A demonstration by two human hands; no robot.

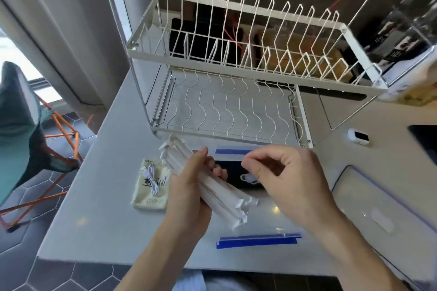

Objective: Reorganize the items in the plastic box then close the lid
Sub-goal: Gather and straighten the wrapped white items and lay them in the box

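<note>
Above the clear plastic box [260,215] on the pale tabletop [99,208], a bundle of white paper-wrapped sticks [212,184] is held slantwise in the left hand [189,191], whose fingers are curled round its middle in a firm grip. The right hand [290,179] is held just beside the bundle, over the box, its fingers curled and thumb and forefinger drawn close together; whether anything is pinched there cannot be told. The box is marked by blue clips at its near edge [257,241] and far edge [234,151], and a dark item [234,172] is seen inside it under the hands. To the left of the box, a cream packet [151,186] with a coiled white cable [151,175] on it is laid flat. The transparent lid [378,215] is lying to the right. Behind stands a white two-tier dish rack [236,61].
</note>
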